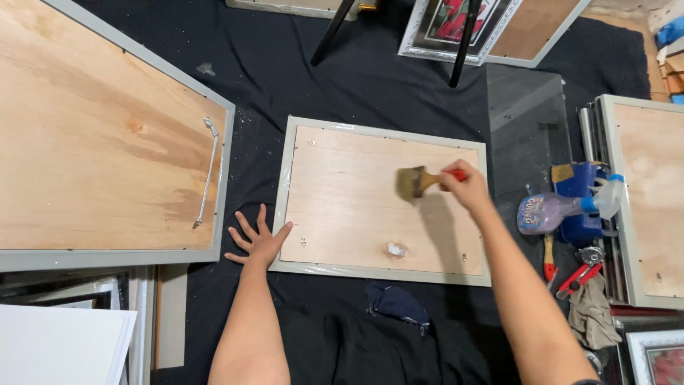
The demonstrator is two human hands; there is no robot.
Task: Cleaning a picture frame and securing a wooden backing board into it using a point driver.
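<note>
A picture frame (385,274) lies face down on black cloth, its plywood backing (349,199) up inside a grey rim. My right hand (467,185) grips a paintbrush (419,182) by its red handle, bristles low over the backing's upper right part. My left hand (258,239) rests flat on the cloth with fingers spread, its thumb touching the frame's left rim. A small whitish blob (395,249) sits on the plywood near the front edge.
A larger face-down frame (107,142) with a hanging cord lies at left, another (652,199) at right. A spray bottle (559,212), blue tool (581,203), red-handled pliers (578,276) and rag (595,314) lie between. Black stand legs (463,43) and a glass sheet (527,121) are behind.
</note>
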